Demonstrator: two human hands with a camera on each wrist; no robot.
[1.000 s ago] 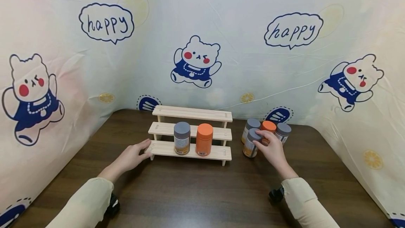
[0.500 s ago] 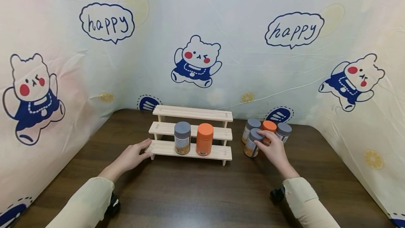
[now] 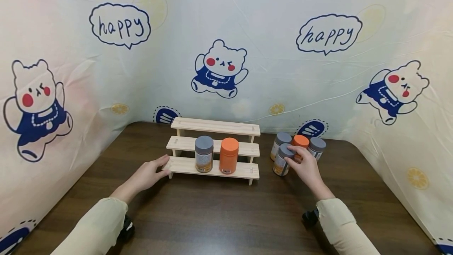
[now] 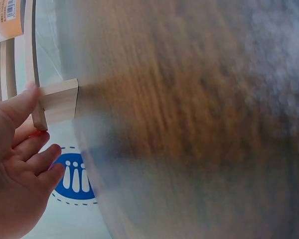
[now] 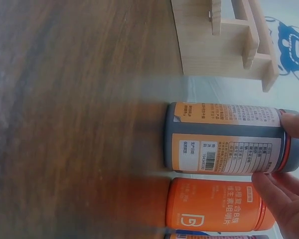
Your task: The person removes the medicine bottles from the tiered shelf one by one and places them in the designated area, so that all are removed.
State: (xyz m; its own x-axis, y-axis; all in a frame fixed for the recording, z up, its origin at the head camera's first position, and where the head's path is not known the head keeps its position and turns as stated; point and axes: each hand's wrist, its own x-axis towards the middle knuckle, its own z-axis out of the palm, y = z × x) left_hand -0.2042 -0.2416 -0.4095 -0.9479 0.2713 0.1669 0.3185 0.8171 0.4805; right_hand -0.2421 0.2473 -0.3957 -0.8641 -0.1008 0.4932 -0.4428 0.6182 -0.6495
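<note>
A three-step wooden display rack point(image 3: 214, 146) stands on the table. My left hand point(image 3: 150, 174) pinches the left end of its lowest step, thumb on one face and fingers on the other, as the left wrist view shows. On that step stand a grey-lidded bottle point(image 3: 203, 156) and an orange bottle point(image 3: 229, 157), both upright. To the right of the rack, my right hand point(image 3: 305, 168) grips another grey-lidded bottle point(image 5: 224, 139) around its lid, thumb and fingers on opposite sides. This bottle is upright, its printed label facing the right wrist camera.
Close behind the gripped bottle stand another grey-lidded bottle point(image 3: 282, 141), an orange bottle point(image 3: 301, 141) and a third grey-lidded one point(image 3: 316, 145) at the right. The brown table point(image 3: 219, 215) runs back to a printed cloth point(image 3: 269, 74) that encloses it on the visible sides.
My right hand and the bottle in it have shifted very slightly to the right since one second ago. My left hand and the rack have stayed in place.
</note>
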